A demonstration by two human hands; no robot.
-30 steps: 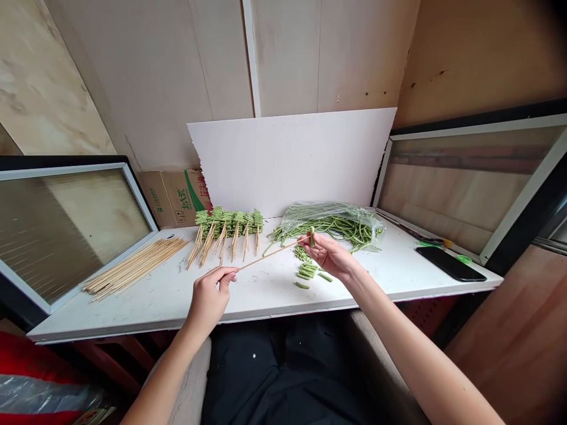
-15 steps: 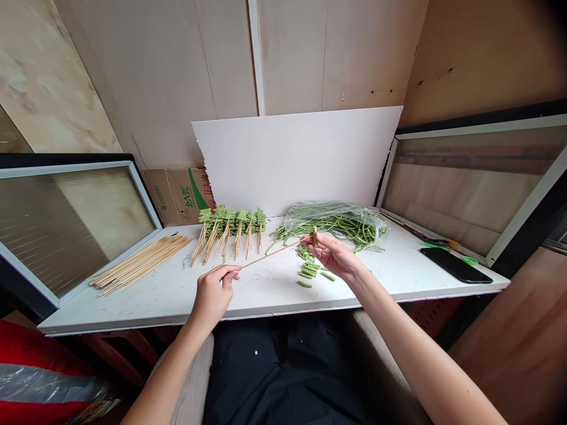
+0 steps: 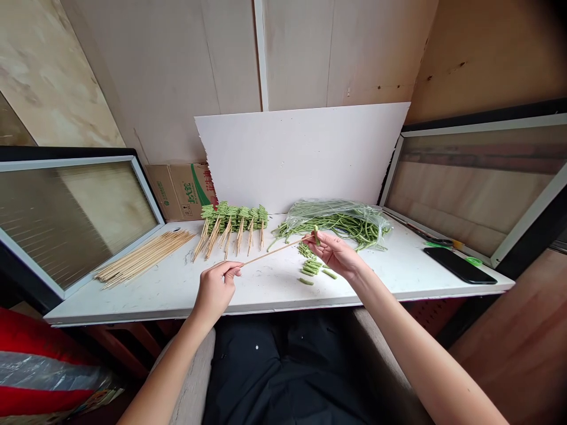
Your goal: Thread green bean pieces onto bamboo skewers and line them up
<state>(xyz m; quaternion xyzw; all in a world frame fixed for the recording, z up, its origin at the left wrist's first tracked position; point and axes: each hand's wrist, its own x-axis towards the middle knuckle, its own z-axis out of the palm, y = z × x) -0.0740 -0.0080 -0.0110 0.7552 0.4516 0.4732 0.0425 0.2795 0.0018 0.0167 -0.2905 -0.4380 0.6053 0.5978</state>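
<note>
The left hand (image 3: 217,287) has its fingers pinched narrowly on the near end of a thin stick (image 3: 277,249), which slants up to the right hand (image 3: 337,257). There the fingers grip a short bean piece (image 3: 316,236) at the stick's far end; whether the tip has gone in is hard to tell, being so small. Loose cut beans (image 3: 311,268) lie on the bench (image 3: 168,304) just below the right fingers, with long beans (image 3: 330,224) in a plastic bag (image 3: 354,208) beyond them. Past the left fingers stand loaded skewers (image 3: 234,219); bare sticks (image 3: 144,258) lie further left.
</note>
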